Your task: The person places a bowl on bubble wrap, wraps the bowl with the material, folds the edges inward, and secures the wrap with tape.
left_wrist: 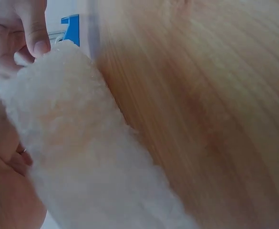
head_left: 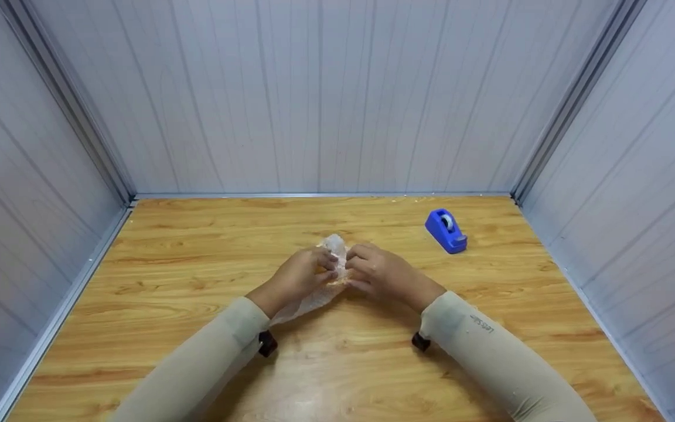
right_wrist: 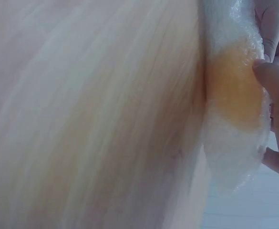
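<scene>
A piece of clear bubble wrap [head_left: 313, 303] lies between both hands at the middle of the wooden table. Through its layers an orange-yellow object [right_wrist: 235, 88] shows in the right wrist view; the wrap hides its kind. From the left, my left hand [head_left: 308, 271] holds the bundle with curled fingers, thumb toward me. Opposite it, my right hand [head_left: 383, 272] pinches the wrap's right edge between thumb and fingers. In the left wrist view the bubble wrap [left_wrist: 96, 152] stretches as a long white sleeve toward the camera.
A blue tape dispenser [head_left: 446, 231] with a roll of tape stands on the table [head_left: 208, 234] behind and right of my right hand. Pale panel walls [head_left: 326, 99] enclose the table at the back and both sides.
</scene>
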Available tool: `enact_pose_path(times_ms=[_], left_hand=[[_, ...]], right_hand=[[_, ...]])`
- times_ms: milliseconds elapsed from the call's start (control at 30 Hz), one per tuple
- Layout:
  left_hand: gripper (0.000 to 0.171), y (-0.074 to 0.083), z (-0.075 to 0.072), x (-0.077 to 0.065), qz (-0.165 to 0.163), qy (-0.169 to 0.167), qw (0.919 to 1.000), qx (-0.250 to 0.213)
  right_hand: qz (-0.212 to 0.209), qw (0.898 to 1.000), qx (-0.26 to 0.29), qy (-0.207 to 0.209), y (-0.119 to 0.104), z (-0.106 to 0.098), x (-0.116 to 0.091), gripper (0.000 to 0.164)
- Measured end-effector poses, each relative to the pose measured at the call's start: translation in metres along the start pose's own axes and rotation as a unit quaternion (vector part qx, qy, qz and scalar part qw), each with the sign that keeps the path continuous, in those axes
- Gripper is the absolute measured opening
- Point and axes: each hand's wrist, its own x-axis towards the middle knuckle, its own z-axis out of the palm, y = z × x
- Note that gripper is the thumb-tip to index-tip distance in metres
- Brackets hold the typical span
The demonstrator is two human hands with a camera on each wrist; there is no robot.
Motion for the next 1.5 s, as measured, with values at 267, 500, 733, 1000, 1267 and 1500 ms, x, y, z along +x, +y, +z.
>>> enact_pose_path(times_ms=[267,500,733,1000,1267,1500], left_hand=[[0.026,0.004,-0.002,-0.003,0.005,-0.018,0.9997,0.017],[0.024,0.002,-0.007,-0.01,0.016,-0.013,0.9996,0.021],[0.017,-0.005,-0.025,-0.028,0.042,0.008,0.9975,0.056],[0.012,-0.019,-0.052,-0.056,0.028,-0.061,0.9969,0.041],[0.019,-0.033,-0.056,-0.072,0.005,-0.151,0.9879,0.035],[0.042,-0.035,-0.056,-0.072,0.026,-0.179,0.9832,0.027]], right_hand=[[0.041,0.99,-0.068,-0.118,0.002,-0.003,0.0,0.054],[0.08,0.975,-0.081,-0.19,0.001,-0.004,0.001,0.046],[0.075,0.972,-0.089,-0.203,0.001,0.0,0.003,0.042],[0.084,0.972,-0.074,-0.205,-0.001,-0.002,0.003,0.042],[0.095,0.971,-0.061,-0.212,-0.002,-0.005,0.002,0.043],[0.092,0.973,-0.056,-0.205,-0.001,-0.004,0.002,0.041]])
